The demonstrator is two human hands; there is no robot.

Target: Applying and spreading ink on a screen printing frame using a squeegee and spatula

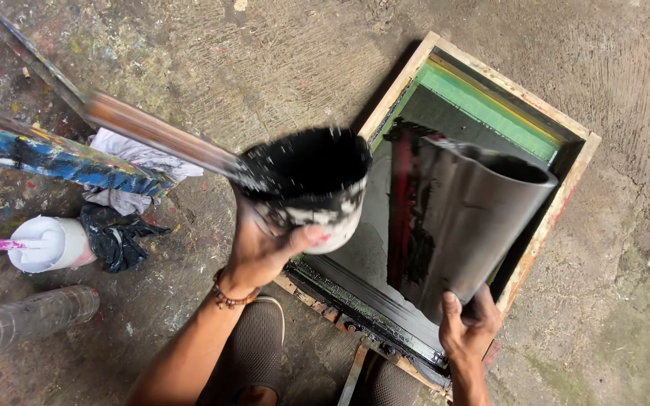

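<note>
The left hand (pixel 265 252) grips tight a round white tub of black ink (pixel 314 188), likely slippery. The right hand (pixel 466 325) pinches a bendy curved black sheet (pixel 460 218) at its bottom edge, over the wooden-framed screen (pixel 483 105).

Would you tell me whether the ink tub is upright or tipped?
Tipped: the ink tub in the left hand shows its black mouth sideways.

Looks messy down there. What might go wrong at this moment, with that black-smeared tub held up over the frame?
1. The left hand holds the ink tub tilted above the wooden screen frame; black ink might slop past the frame's edge onto the concrete floor.
2. The right hand pinches only the lower edge of the curved black sheet, so it may slip.
3. The shoes sit close by and could get splashed.
</note>
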